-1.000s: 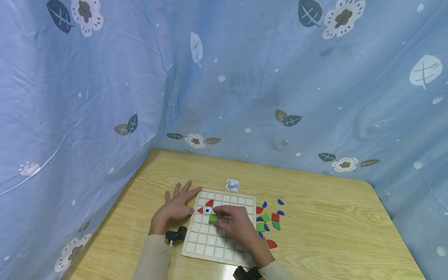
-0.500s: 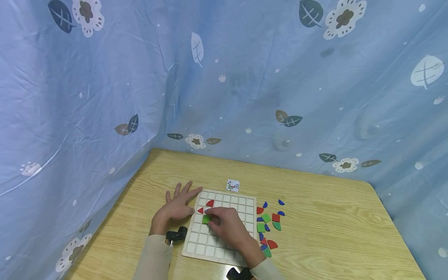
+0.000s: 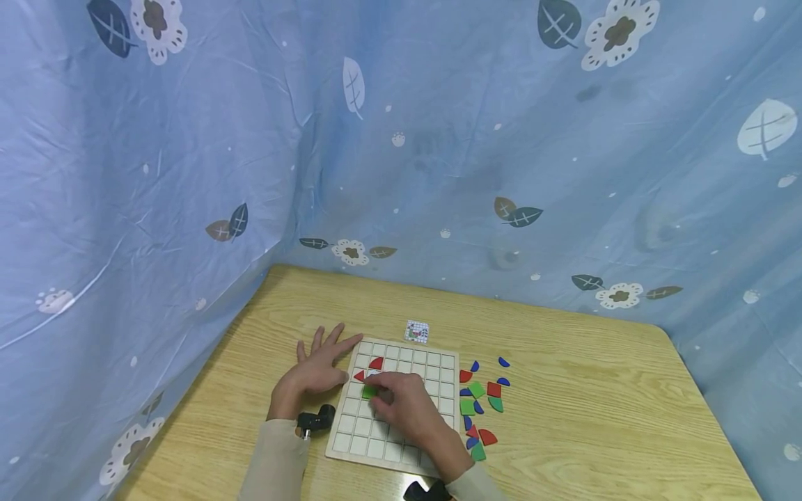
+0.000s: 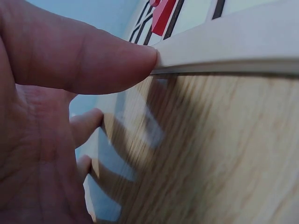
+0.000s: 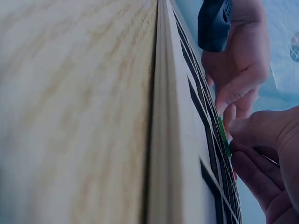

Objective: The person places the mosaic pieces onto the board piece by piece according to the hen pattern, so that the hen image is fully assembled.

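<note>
A pale gridded board [image 3: 360, 426] lies on the wooden table. My left hand [image 3: 316, 369] rests spread at its left edge; in the left wrist view the thumb [image 4: 112, 60] touches the board's side. Over the board, my right hand [image 3: 409, 405] pinches a green square tile [image 3: 368, 392] between thumb and bent fingers, low at a grid cell. In the right wrist view the green edge [image 5: 224, 135] shows right by the fingertips. A red triangle [image 3: 359, 376] and a red quarter-circle [image 3: 376, 363] sit close by on the grid. The round eye tile is mostly hidden under the right fingers.
Loose red, green and blue pieces, among them a red square [image 3: 493, 390] and a red quarter-circle [image 3: 487, 437], lie right of the board. A small pattern card [image 3: 416, 332] lies behind it. A blue curtain [image 3: 438, 174] hangs past the table's far edge.
My right hand has moved left and slightly down with the green square tile, then stayed nearly still over the last half second. The left hand has kept its place.
</note>
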Motion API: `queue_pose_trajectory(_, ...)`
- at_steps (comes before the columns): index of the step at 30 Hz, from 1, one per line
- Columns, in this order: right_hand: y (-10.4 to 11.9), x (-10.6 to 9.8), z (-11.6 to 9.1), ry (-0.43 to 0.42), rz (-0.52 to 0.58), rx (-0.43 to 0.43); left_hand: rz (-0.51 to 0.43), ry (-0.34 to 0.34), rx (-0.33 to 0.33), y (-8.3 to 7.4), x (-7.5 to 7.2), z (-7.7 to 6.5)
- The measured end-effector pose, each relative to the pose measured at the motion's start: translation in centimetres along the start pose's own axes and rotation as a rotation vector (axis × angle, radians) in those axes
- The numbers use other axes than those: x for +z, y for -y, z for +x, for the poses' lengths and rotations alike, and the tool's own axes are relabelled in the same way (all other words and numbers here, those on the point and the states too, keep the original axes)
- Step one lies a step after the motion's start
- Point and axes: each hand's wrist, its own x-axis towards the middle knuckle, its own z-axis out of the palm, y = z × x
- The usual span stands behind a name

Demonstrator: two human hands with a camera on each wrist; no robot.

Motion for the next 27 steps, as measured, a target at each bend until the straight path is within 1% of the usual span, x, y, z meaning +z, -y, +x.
queue_pose_trajectory(3,0.0,-0.2,-0.2,0.002,0.030,-0.022,0.006,-0.003,0.003,0.0,0.0,-0.1)
queue_pose_trajectory(6,-0.2,-0.6,-0.8,-0.015,0.084,-0.011,0.008,-0.010,0.005,-0.1,0.0,-0.1)
queue_pose_trajectory(10,-1.2,-1.7,-2.4,-0.039,0.199,0.045,0.013,-0.014,0.004,-0.1,0.1,-0.1)
queue_pose_trajectory(13,-2.1,-2.9,-3.9,-0.048,0.236,0.090,0.008,-0.019,0.003,0.0,0.1,-0.1)
queue_pose_trajectory(17,-3.5,-5.1,-5.9,-0.076,0.228,0.142,-0.011,-0.021,0.005,0.0,0.2,-0.1)
queue_pose_trajectory(20,-4.7,-6.7,-7.1,-0.123,0.202,0.173,-0.016,-0.020,0.006,0.0,0.2,-0.1)
queue_pose_trajectory(24,-6.5,-8.8,-8.4,-0.198,0.171,0.206,-0.012,-0.021,0.006,-0.1,0.2,-0.1)
queue_pose_trajectory(27,-7.7,-10.0,-8.9,-0.219,0.161,0.250,-0.012,-0.023,0.007,-0.2,0.1,-0.2)
